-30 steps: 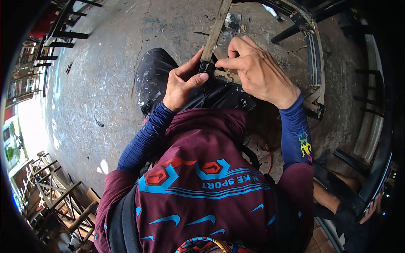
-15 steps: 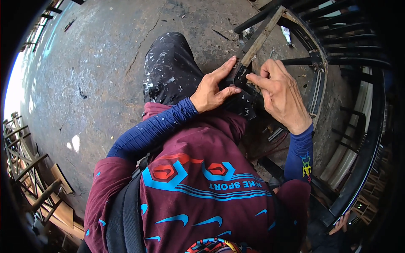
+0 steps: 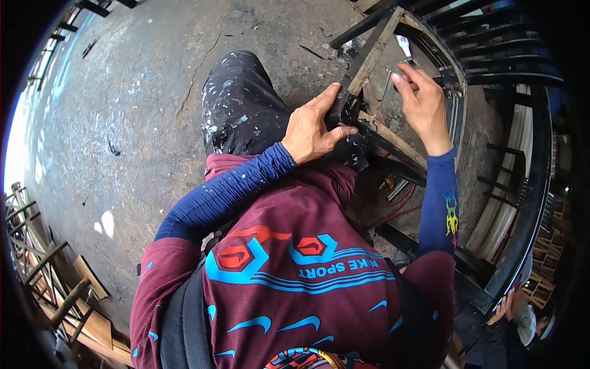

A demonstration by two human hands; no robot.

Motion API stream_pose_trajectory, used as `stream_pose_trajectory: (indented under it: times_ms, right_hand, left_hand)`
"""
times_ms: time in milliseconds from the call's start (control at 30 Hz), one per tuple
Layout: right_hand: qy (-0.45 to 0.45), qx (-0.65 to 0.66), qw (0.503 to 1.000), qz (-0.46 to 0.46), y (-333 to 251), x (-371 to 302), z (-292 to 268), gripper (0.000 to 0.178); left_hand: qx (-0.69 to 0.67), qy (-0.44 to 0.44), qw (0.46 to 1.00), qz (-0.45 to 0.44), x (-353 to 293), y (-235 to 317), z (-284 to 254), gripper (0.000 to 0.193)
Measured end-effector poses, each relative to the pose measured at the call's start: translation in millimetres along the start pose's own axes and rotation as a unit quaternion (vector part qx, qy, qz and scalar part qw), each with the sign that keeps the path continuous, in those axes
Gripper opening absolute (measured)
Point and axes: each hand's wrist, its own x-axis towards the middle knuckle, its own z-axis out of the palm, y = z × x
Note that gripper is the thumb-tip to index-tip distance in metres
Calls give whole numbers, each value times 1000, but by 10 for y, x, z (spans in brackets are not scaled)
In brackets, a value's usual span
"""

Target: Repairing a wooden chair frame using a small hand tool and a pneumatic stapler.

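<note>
A black wooden furniture frame (image 3: 372,55), with bare wood along some edges and a slatted side, leans against my lap; it looks like a chair frame. My left hand (image 3: 310,128) grips its near corner (image 3: 350,109), thumb and fingers spread around the dark block. To the right, over the frame's inside, my right hand (image 3: 424,106) pinches a thin bent metal rod (image 3: 386,85) that resembles a hex key. The contact at its fingertips is too small to see clearly.
A white bottle (image 3: 404,47) lies on the stained concrete floor (image 3: 147,111) beyond my right hand. Black slats (image 3: 504,55) fill the upper right. A long dark beam (image 3: 522,246) runs along the right, where another person's hand (image 3: 505,307) shows. Wooden frames (image 3: 55,289) stand at left.
My right hand has left the frame's corner and moved up and right to the thin metal rod. The left hand stays on the corner. The view has shifted slightly.
</note>
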Motion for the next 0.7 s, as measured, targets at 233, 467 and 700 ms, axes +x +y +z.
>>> stream_pose_trajectory:
  times_ms: [233,467,700]
  right_hand:
    - [-217,348,894,180,395,122,410,25]
    - [-5,180,962,-204,593,160,566,64]
    - [12,-65,865,-497,1028,841,462,74]
  left_hand:
    - [-104,47,993,-17,225,-27,177,114]
    - [-183,67,977,-83,291,54,148,104]
    - [-192,109,966,-138,439,57,151,89]
